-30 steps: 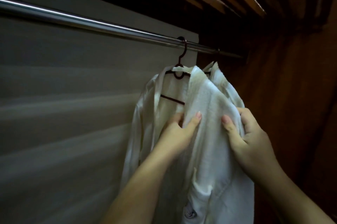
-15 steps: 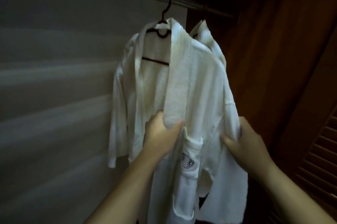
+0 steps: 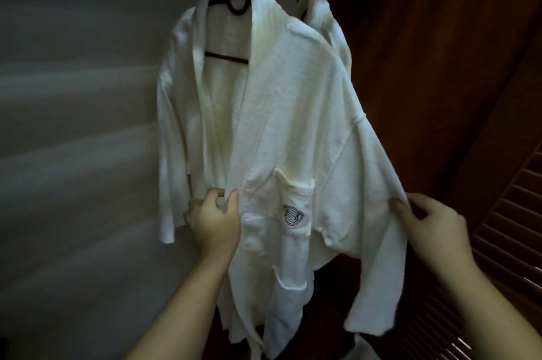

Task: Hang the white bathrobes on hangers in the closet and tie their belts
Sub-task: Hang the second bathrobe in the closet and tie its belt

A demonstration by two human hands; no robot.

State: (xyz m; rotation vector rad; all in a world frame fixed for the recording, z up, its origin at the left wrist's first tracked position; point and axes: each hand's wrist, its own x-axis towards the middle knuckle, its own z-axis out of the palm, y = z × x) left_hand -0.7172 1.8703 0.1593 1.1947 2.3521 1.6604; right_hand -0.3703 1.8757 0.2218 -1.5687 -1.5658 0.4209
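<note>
Nearest, the left hand (image 3: 213, 223) pinches the front edge of the white terry-cloth bathrobe (image 3: 289, 125) beside its logo pocket, while the right hand (image 3: 434, 224) grips its sleeve, pulled outward. The bathrobe spreads between both hands, hung above on a dark hanger (image 3: 234, 5). A second white robe (image 3: 328, 16) hangs behind.

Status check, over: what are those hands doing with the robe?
Left hand pinching white terry bathrobe front edge. Right hand gripping its sleeve side. Robe on dark hanger. Nothing blocking.

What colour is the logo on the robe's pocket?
Dark blue-black wavy lines on the pocket logo, head view.
</note>
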